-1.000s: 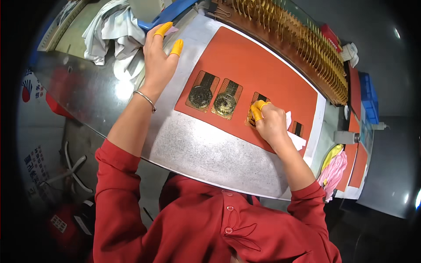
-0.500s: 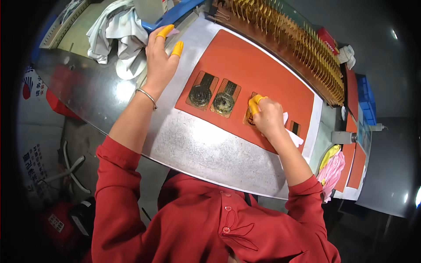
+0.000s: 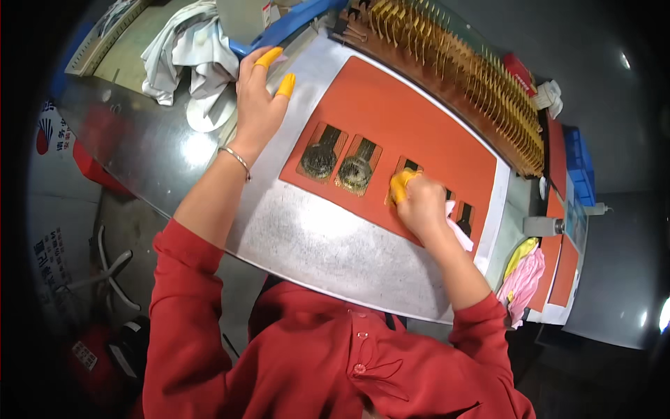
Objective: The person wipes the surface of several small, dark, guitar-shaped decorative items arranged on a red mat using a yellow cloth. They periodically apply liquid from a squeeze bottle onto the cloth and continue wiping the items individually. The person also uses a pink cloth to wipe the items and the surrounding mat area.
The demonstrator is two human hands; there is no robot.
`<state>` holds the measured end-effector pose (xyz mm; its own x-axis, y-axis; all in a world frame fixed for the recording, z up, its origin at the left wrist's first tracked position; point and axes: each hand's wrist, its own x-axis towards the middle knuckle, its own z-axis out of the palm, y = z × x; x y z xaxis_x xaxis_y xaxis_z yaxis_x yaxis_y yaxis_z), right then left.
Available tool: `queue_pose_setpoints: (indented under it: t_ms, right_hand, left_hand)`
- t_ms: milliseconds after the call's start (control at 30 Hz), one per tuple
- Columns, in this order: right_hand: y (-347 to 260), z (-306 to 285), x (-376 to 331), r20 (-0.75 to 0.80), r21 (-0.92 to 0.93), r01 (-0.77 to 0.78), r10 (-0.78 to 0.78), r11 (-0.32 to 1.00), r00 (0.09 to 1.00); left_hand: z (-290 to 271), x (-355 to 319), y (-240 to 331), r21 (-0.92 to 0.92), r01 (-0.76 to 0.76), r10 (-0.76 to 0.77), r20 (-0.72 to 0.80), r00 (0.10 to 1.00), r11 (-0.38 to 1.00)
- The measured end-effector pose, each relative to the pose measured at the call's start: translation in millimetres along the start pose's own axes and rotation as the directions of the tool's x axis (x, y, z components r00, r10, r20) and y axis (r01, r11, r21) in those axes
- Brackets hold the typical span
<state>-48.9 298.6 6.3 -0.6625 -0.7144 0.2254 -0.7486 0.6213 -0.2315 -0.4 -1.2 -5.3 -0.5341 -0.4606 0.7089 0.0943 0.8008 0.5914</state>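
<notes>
My right hand (image 3: pixel 423 204) has yellow covers on its fingertips, which press together on a small gold-and-black patterned plate (image 3: pixel 410 166). A pale pink cloth (image 3: pixel 459 230) pokes out from under that hand and seems tucked in its palm. Other such plates lie in a row on an orange mat (image 3: pixel 391 98): a left one (image 3: pixel 319 157), one beside it (image 3: pixel 358 167), and a right one (image 3: pixel 465 218). Another is mostly hidden by my right hand. My left hand (image 3: pixel 259 105), also with yellow fingertip covers, rests open by the mat's far left, thumb and forefinger apart.
Beyond the mat stands a long brown rack (image 3: pixel 447 70) of upright gold pieces. A crumpled white cloth (image 3: pixel 188 52) lies at the far left near a blue tool or tray edge (image 3: pixel 293 21). At the right are a grey bottle (image 3: pixel 541 226), pink cloth (image 3: pixel 525 279) and blue bin (image 3: pixel 579 167).
My right hand has shifted slightly left and down in the picture, uncovering the top of the plate under it and more of the rightmost plate. My left hand stays about where it was.
</notes>
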Motion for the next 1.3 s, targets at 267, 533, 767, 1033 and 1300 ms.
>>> queue_pose_setpoints:
  t_ms: [267,533,767,1033,1300]
  right_hand:
    - [-4,5,-13,-0.006,0.031,0.079,-0.079,0.996,0.997]
    - [-11,-6,-15,0.040,0.092,0.123,-0.127,0.988,0.991]
    - [-4,-4,-22,0.060,0.063,0.169,-0.173,0.984,0.983]
    - [11,-7,-1,0.001,0.009,0.163,-0.163,0.987,0.987]
    - [30,-3,19,-0.020,0.029,0.133,-0.133,0.991,0.991]
  left_hand:
    - [-1,-2,-3,-0.003,-0.021,0.021,0.028,0.999,1.000]
    - [-3,0,-5,0.017,-0.030,0.030,0.032,0.999,0.999]
    - [-4,-2,0,-0.017,0.003,-0.002,0.028,1.000,1.000]
    - [-6,-4,-1,-0.023,0.024,-0.023,0.050,0.998,0.999]
    - [-4,-1,4,-0.006,0.006,-0.006,0.047,0.999,1.000]
